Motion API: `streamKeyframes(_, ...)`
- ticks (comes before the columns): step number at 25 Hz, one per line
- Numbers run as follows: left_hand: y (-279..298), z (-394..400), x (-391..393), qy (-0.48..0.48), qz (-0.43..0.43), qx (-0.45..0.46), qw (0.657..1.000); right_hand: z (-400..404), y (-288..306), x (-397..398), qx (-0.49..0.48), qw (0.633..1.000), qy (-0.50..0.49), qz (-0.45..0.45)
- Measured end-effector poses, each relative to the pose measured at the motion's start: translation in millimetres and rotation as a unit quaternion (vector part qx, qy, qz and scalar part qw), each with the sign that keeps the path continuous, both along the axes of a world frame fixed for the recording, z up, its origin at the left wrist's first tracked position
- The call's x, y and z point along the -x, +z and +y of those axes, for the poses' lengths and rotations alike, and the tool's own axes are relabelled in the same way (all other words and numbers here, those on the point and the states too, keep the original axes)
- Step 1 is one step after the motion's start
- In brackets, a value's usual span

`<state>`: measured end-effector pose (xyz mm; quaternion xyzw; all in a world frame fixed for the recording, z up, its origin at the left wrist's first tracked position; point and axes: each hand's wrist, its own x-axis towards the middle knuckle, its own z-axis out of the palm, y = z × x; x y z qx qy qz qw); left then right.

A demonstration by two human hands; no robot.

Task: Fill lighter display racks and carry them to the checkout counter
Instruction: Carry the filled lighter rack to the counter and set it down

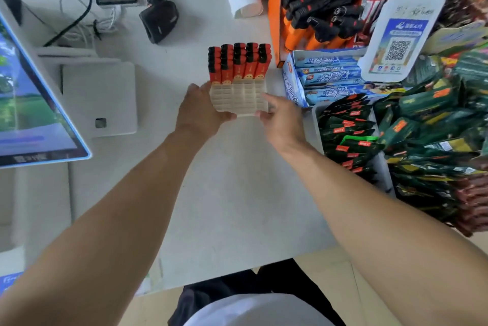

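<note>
On the white counter [237, 180], the lighter rack [239, 95] sits half-filled, red lighters [239, 61] crowding its far rows. The left hand [200, 111] and right hand [282, 119] grip its near corners. Tipping it could spill lighters. An orange box [276, 21], snack packets [422, 127], a scanner [158, 19] and a screen [34, 103] surround it.

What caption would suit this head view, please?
Both hands hold a part-filled lighter rack on the counter.
</note>
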<state>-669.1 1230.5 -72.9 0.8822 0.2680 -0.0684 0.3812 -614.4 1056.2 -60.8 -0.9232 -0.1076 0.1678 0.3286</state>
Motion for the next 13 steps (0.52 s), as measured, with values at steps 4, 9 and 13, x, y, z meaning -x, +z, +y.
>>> streamKeyframes(4, 1.4, -17.2, 7.6, 0.009, -0.025, -0.06, 0.998, 0.4, -4.4, 15.3, 0.065, 0.992, 0.07, -0.079)
streamKeyframes(9, -11.1, -54.4, 47.1, -0.112, 0.019, -0.124, 0.986, -6.9, -18.7, 37.0, 0.19, 0.954, 0.195, -0.122)
streamKeyframes(13, -15.4, -45.3, 25.3, -0.163, 0.05, -0.149, 0.974, 1.3, -7.8, 13.7, 0.249, 0.936, 0.236, -0.073)
